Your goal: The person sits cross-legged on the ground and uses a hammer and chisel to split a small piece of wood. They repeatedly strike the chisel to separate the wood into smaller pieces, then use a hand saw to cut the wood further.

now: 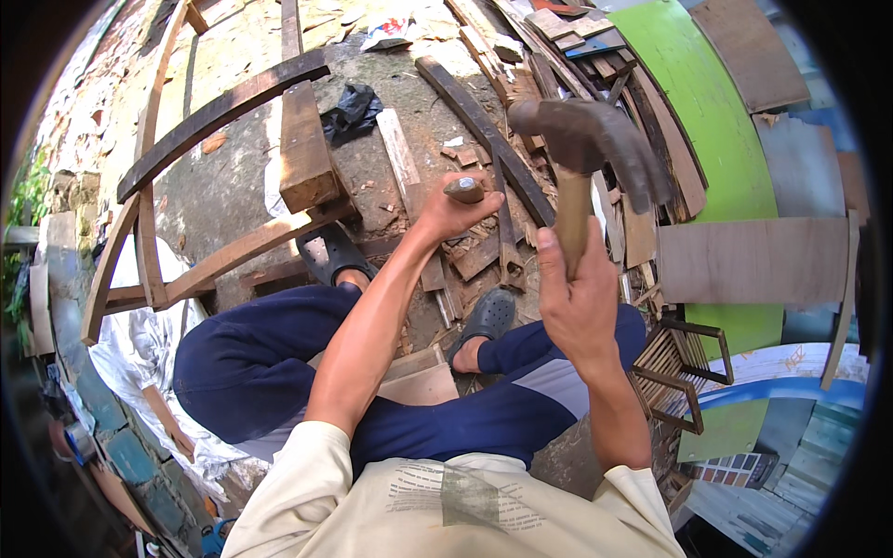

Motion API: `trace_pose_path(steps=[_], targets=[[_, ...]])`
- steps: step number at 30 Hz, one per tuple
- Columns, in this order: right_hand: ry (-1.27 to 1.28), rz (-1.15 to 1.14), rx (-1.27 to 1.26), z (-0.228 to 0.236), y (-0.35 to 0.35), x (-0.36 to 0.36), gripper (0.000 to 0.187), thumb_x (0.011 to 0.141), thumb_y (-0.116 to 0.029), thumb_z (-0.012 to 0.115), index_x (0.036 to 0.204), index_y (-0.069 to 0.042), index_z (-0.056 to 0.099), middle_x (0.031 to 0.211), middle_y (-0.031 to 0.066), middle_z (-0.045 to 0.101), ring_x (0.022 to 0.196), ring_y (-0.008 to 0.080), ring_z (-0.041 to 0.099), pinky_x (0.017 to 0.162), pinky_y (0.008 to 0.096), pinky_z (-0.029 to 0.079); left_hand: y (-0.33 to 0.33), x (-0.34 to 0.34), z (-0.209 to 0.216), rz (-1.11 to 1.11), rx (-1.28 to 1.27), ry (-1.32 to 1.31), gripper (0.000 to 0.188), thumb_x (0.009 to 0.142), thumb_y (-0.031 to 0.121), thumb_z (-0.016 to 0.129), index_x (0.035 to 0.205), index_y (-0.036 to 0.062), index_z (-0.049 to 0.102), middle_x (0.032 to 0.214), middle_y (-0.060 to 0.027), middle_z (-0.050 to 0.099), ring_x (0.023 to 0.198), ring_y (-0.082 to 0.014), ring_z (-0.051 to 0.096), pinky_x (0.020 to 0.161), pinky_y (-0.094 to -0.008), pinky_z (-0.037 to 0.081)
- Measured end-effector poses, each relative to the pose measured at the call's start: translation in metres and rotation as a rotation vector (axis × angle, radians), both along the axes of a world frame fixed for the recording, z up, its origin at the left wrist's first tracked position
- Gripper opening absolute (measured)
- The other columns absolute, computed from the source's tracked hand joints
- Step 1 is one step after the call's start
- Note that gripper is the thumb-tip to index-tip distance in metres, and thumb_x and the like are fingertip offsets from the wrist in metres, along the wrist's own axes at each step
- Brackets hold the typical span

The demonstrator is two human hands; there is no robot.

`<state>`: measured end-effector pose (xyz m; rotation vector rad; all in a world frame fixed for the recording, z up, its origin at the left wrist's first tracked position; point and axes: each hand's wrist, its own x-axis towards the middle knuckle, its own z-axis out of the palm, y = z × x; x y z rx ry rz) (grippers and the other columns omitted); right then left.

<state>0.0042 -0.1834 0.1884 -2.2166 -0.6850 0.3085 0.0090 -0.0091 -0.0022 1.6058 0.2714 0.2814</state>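
My right hand (pixel 581 302) grips the wooden handle of a claw hammer (pixel 571 205), raised at the right of centre. The hammer's dark metal head is uppermost. My left hand (pixel 445 216) is closed round a chisel-like tool handle (pixel 465 190), and its rounded butt pokes out above the fist. The rest of that tool is hidden, so I cannot tell its exact kind. Below and beside the left fist, a narrow dark bar (pixel 508 232) lies among the scraps. A long dark beam (pixel 479 126) slants behind it, and a pale plank (pixel 398 149) lies to the left.
A curved wooden frame (pixel 228 107) and a thick wooden block (pixel 305 153) stand at the left. Beyond the block is a black plastic bag (pixel 352 113). Stacked boards, a green panel (pixel 693 102) and a small slatted rack (pixel 684 367) line the right side.
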Motion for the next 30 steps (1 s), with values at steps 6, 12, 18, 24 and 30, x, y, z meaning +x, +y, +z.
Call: trace_pose_path(steps=[6, 12, 18, 24, 30], targets=[[-0.071, 0.099, -0.068, 0.022, -0.003, 0.001, 0.028, 0.099, -0.024, 0.063, 0.106, 0.002, 0.054, 0.069, 0.0247, 0.064, 0.064, 0.0453, 0.066, 0.057, 0.0471, 0.049, -0.004, 0.004, -0.003, -0.019, 0.054, -0.001, 0.022, 0.085, 0.020, 0.078, 0.074, 0.0041, 0.068, 0.062, 0.0028, 0.060, 0.058, -0.0054, 0.051, 0.051, -0.0283, 0.041], [0.032, 0.051, -0.187, 0.013, 0.008, -0.001, 0.033, 0.100, -0.029, 0.062, 0.106, 0.003, 0.054, 0.069, 0.0216, 0.062, 0.060, 0.0368, 0.061, 0.059, 0.0443, 0.048, -0.008, 0.002, -0.006, -0.004, -0.039, 0.004, 0.020, 0.085, 0.022, 0.078, 0.075, 0.0073, 0.068, 0.064, 0.0028, 0.061, 0.059, -0.0072, 0.054, 0.052, -0.0289, 0.043], [-0.092, -0.024, -0.054, 0.013, 0.002, 0.002, 0.031, 0.100, -0.028, 0.061, 0.109, 0.002, 0.056, 0.073, 0.0242, 0.065, 0.064, 0.0422, 0.067, 0.058, 0.0462, 0.049, -0.003, -0.001, -0.005, -0.043, 0.052, 0.035, 0.023, 0.085, 0.023, 0.077, 0.073, 0.0068, 0.066, 0.062, 0.0032, 0.058, 0.059, -0.0076, 0.053, 0.052, -0.0303, 0.041], [-0.016, 0.052, -0.210, 0.015, 0.008, 0.001, 0.032, 0.101, -0.029, 0.061, 0.101, 0.003, 0.059, 0.071, 0.0161, 0.060, 0.067, 0.0256, 0.062, 0.062, 0.0399, 0.048, 0.002, -0.002, 0.004, -0.036, 0.022, 0.083, 0.024, 0.085, 0.022, 0.077, 0.073, 0.0043, 0.066, 0.063, 0.0021, 0.060, 0.058, -0.0069, 0.054, 0.051, -0.0291, 0.042], [0.036, -0.117, 0.000, 0.011, -0.001, 0.002, 0.029, 0.100, -0.024, 0.060, 0.108, 0.004, 0.059, 0.078, 0.0267, 0.067, 0.076, 0.0460, 0.068, 0.067, 0.0483, 0.051, 0.002, -0.003, 0.002, -0.072, 0.059, 0.052, 0.023, 0.085, 0.021, 0.076, 0.074, 0.0029, 0.067, 0.064, 0.0013, 0.061, 0.059, -0.0069, 0.055, 0.052, -0.0284, 0.043]])
